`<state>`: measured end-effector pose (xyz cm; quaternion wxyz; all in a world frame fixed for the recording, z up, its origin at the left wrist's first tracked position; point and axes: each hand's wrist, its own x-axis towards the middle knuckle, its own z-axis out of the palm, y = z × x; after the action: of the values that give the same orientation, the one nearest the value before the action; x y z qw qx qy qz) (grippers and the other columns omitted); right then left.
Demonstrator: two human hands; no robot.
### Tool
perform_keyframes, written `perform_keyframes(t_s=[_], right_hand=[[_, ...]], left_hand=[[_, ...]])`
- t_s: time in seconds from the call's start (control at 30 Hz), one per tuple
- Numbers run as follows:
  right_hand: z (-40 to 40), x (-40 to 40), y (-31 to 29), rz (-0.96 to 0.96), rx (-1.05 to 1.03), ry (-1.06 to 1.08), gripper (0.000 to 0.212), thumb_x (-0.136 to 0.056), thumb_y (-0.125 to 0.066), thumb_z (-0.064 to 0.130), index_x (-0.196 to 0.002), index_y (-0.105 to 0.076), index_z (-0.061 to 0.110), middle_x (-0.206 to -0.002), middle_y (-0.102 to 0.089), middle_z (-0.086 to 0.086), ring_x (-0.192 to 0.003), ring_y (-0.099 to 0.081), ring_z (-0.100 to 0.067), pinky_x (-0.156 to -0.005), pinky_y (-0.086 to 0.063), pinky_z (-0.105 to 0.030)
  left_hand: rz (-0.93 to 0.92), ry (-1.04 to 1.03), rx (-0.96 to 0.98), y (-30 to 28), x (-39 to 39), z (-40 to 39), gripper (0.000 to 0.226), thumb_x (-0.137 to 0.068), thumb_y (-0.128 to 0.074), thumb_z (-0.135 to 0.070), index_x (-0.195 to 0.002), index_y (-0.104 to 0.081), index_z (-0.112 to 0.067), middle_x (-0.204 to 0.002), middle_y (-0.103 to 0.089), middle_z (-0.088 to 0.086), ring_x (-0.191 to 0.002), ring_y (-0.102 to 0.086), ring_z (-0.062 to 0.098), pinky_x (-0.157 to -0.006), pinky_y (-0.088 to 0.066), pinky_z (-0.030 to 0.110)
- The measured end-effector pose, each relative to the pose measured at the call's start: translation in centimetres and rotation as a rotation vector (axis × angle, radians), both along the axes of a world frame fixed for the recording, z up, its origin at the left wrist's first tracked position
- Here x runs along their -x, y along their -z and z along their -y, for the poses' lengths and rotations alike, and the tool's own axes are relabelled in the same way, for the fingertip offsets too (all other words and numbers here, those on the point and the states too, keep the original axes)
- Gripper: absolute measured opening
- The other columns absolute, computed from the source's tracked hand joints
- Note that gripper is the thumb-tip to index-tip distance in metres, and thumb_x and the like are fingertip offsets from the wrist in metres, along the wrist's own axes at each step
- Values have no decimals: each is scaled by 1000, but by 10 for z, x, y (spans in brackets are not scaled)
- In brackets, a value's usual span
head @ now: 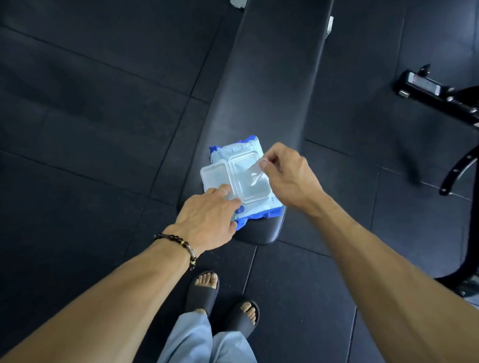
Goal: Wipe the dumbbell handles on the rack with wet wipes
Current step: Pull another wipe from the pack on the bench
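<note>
Lying flat at the near end of a black padded bench (pixel 257 93), the blue-and-white wet wipes pack (pixel 242 181) has its long axis running roughly along the bench, away from the person, with its clear flip lid (pixel 215 176) swung open to the left. The left hand (pixel 207 220) presses down on the pack's near left part with fairly straight fingers, holding nothing. The right hand (pixel 289 177) pinches a thin translucent sheet (pixel 255 171) rising from the opening; whether it is a wipe or a seal cannot be told.
</note>
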<state>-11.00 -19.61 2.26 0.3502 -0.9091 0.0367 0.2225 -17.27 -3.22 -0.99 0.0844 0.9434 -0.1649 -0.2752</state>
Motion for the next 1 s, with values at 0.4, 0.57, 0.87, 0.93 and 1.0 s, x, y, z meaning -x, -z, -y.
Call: perform_keyframes(t_s=[0.4, 0.57, 0.87, 0.93, 1.0], right_hand=[[5, 18, -16, -57, -225, 372, 18, -102, -45, 19, -89, -58, 18, -92, -69, -6, -93, -70, -30, -85, -59, -50], [11, 17, -23, -18, -225, 531, 28, -100, -43, 13, -73, -47, 16, -73, -49, 5, -59, -49, -7, -50, -44, -15], [57, 42, -108, -233, -370, 471, 17, -98, -53, 18, -90, -64, 9, -76, -69, -5, -67, -64, -19, -55, -57, -34], [71, 58, -132, -250, -472, 493, 14, -100, -58, 20, -92, -66, 12, -73, -68, -1, -63, -64, -16, -53, -53, -28], [90, 73, -150, -225, -499, 551, 13, -98, -62, 22, -92, -67, 13, -76, -68, 1, -65, -65, -15, -56, -53, -29]], left_hand=[[93, -52, -17, -11, 1, 13, 36, -97, -50, -35, -130, -49, -20, -152, -32, 3, -127, -45, 20, -79, -47, 31], [5, -24, -8, -14, 1, 13, 39, -98, -50, -38, -133, -49, -19, -156, -31, 2, -132, -43, 19, -84, -48, 31], [101, -375, 455, -113, -4, 44, 43, -94, -49, -49, -127, -56, -23, -128, -57, -6, -122, -48, 14, -88, -35, 25], [-139, -279, 644, -137, 0, 65, 70, -81, -43, -75, -132, -54, -29, -131, -55, -13, -123, -47, 7, -97, -37, 24], [-248, -177, 687, -152, 5, 89, 63, -79, -47, -75, -111, -63, -23, -107, -63, -14, -99, -57, 5, -85, -45, 27]])
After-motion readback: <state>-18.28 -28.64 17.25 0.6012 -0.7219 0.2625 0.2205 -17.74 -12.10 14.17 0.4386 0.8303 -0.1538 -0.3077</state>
